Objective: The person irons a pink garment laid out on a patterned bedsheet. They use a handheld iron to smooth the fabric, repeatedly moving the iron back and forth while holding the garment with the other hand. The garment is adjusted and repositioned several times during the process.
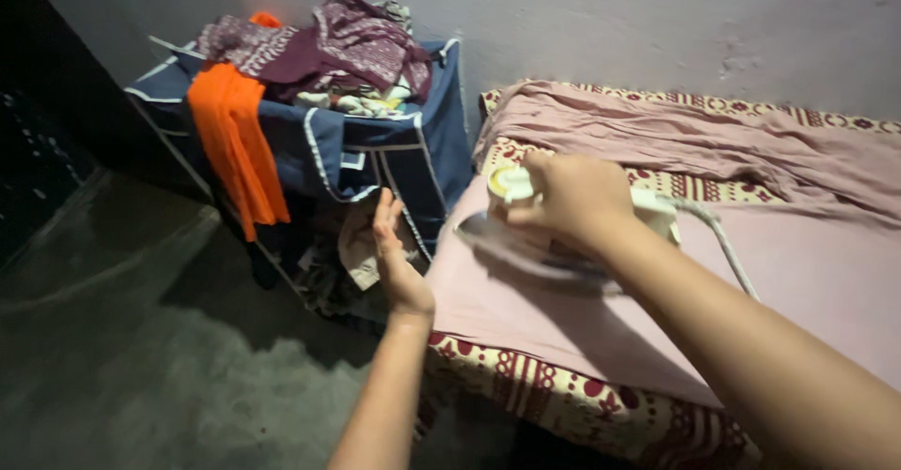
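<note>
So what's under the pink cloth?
A patterned red and cream cover peeks out below the pink cloth at the front edge and by the wall. The iron rests on top. Whatever lies beneath the cover is hidden.

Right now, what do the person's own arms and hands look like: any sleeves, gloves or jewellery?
Both arms are bare as far as the view shows, with no sleeves in sight. The left hand and right hand are bare too: no gloves, and no watch, bracelet or rings can be made out.

Clothes rack [375, 146] crowds the bed's [563, 404] left edge (floor [122, 367] beyond).
</note>
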